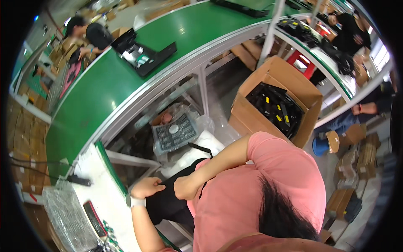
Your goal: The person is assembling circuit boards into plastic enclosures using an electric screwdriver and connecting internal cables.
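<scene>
My left hand [147, 187], with a pale watch [137, 202] on its wrist, is beside the white tabletop's edge. Its fingers are curled in, thumb toward my right hand, and nothing shows in it. My right hand [187, 187] is closed in a fist above my lap, my bent forearm crossing my pink shirt. Black trousers [170, 205] lie beneath both hands, which are apart from each other. Just beyond the right forearm are a white plastic bag [197, 156] and a black strap [200, 148].
An open carton [240, 112] of black parts stands ahead to the right. A green conveyor [94, 98] curves past, carrying an open black case [140, 59]. On the white table [86, 178] lie a red-edged black device [95, 218] and bubble wrap [67, 216]. Other people work beyond.
</scene>
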`<state>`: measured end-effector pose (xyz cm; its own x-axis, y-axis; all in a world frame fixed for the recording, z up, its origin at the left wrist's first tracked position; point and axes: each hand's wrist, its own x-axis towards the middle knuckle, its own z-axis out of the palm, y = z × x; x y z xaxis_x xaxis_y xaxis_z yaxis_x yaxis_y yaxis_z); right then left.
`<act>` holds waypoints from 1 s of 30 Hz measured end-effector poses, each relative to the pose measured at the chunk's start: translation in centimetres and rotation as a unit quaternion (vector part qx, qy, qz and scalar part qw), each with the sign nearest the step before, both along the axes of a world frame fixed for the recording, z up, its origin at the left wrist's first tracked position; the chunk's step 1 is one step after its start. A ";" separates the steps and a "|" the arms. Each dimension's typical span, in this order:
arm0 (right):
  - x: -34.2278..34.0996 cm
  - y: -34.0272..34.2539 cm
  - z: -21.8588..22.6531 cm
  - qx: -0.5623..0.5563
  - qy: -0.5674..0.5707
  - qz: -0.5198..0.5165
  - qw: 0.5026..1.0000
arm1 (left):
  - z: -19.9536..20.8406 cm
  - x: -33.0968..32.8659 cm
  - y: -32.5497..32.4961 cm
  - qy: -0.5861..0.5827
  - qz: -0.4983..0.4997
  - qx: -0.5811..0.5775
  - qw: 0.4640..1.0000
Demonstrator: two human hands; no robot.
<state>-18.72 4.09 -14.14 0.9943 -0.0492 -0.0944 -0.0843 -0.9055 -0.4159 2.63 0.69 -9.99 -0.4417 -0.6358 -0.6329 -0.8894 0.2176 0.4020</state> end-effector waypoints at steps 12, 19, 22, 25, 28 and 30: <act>0.8 -0.5 -2.3 0.232 0.018 -0.075 0.970 | 2.5 0.5 0.9 -0.008 0.039 -0.091 0.995; 1.0 -0.4 -2.0 0.224 0.027 -0.088 0.970 | 2.7 0.1 0.6 0.027 0.060 -0.084 0.994; 1.1 -0.5 -2.1 0.214 0.021 -0.084 0.973 | 3.0 0.1 0.9 0.018 0.065 -0.078 0.995; 1.3 -0.6 -1.9 0.237 0.025 -0.081 0.968 | 3.0 0.3 1.0 0.009 0.068 -0.076 0.995; 1.2 -0.7 -1.8 0.246 0.036 -0.077 0.966 | 2.7 0.4 1.1 0.019 0.082 -0.072 0.994; 1.2 -0.8 -1.8 0.252 0.041 -0.074 0.964 | 2.9 0.4 1.1 0.016 0.082 -0.070 0.994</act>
